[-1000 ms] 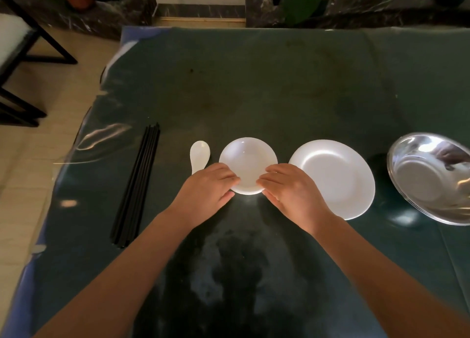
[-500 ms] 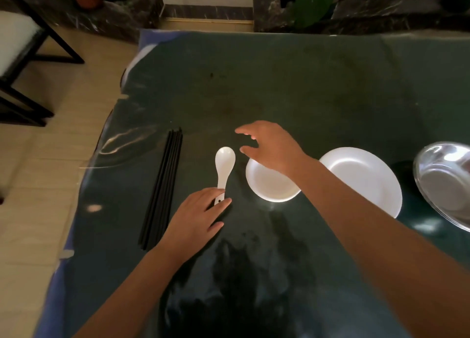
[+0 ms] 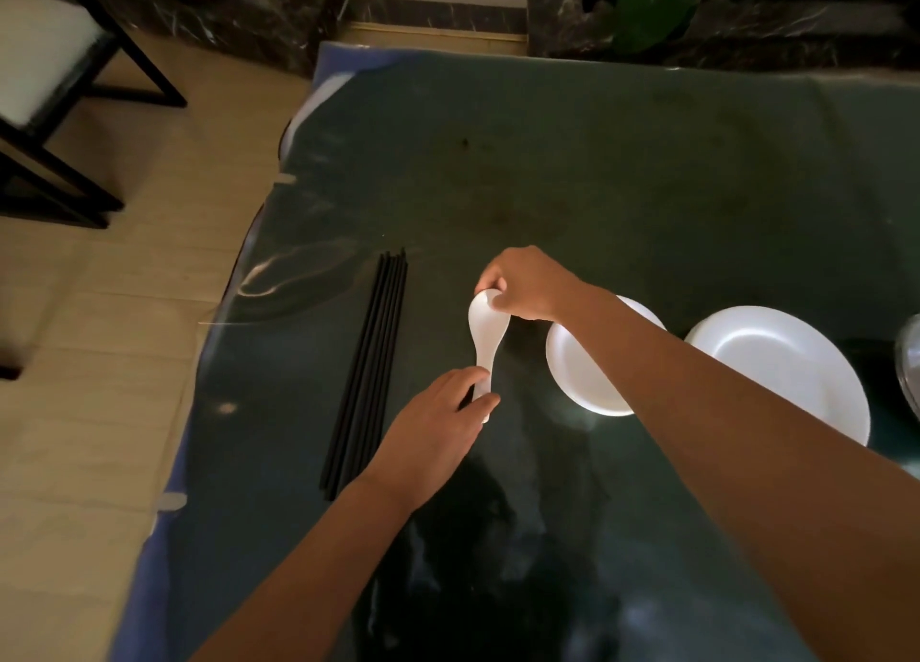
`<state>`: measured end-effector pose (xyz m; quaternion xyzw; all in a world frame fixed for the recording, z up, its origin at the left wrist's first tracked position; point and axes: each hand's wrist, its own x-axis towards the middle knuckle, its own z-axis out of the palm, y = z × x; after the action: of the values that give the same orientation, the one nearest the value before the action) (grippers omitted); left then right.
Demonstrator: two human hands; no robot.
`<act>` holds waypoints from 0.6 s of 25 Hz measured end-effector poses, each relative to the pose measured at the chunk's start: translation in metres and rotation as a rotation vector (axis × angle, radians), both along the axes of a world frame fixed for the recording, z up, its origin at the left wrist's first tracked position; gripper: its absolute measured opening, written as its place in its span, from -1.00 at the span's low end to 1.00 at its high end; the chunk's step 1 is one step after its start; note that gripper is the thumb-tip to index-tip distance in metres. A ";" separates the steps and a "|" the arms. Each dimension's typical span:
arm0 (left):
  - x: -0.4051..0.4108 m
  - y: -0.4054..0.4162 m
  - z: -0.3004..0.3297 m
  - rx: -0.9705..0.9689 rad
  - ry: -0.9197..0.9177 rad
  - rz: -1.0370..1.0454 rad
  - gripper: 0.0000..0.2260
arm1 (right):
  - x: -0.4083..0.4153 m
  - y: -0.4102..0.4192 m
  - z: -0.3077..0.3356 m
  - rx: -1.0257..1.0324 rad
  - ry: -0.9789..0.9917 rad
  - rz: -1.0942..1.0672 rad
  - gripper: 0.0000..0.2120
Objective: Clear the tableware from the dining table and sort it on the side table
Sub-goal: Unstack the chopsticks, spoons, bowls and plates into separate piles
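A white ceramic soup spoon (image 3: 487, 338) lies on the dark green glass-topped table (image 3: 597, 173), its bowl pointing toward the far edge and its handle toward the near edge. The right hand (image 3: 527, 283) reaches across from the right and pinches the rim of the spoon's bowl between thumb and curled fingers. The left hand (image 3: 438, 427) grips the handle end, with the thumb on one side and the fingers folded on the other, so both hands have hold of the same spoon. Whether the spoon is lifted clear of the table surface cannot be told.

Just left of the spoon, toward the table's left edge, a bundle of long black chopsticks (image 3: 371, 362) lies straight, running from near to far. Right of the spoon sits a small round white dish (image 3: 582, 367), partly hidden by the right forearm. Beside it, nearer the right edge, rests a larger white round plate (image 3: 776, 367). At the very right edge a shiny metal bowl (image 3: 911, 357) is barely in sight. A black-framed chair (image 3: 55, 88) stands on the pale floor beyond the table's left edge.
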<state>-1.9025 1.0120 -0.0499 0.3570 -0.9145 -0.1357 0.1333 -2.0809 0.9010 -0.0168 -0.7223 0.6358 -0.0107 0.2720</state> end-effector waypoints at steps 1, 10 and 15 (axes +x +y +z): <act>0.002 -0.001 0.000 0.000 0.001 0.015 -0.70 | 0.003 -0.002 -0.001 -0.008 -0.011 -0.008 -0.72; 0.027 -0.006 0.003 0.010 0.034 -0.004 -0.51 | 0.011 -0.011 -0.003 -0.013 0.020 -0.030 -0.72; 0.121 0.001 -0.002 -0.035 -0.167 -0.099 -0.24 | 0.026 -0.022 0.003 -0.181 0.038 -0.042 -0.58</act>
<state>-1.7816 1.0134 -0.0522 0.3192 -0.9412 -0.0957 0.0560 -2.0554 0.8793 -0.0137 -0.7305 0.6522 -0.0603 0.1933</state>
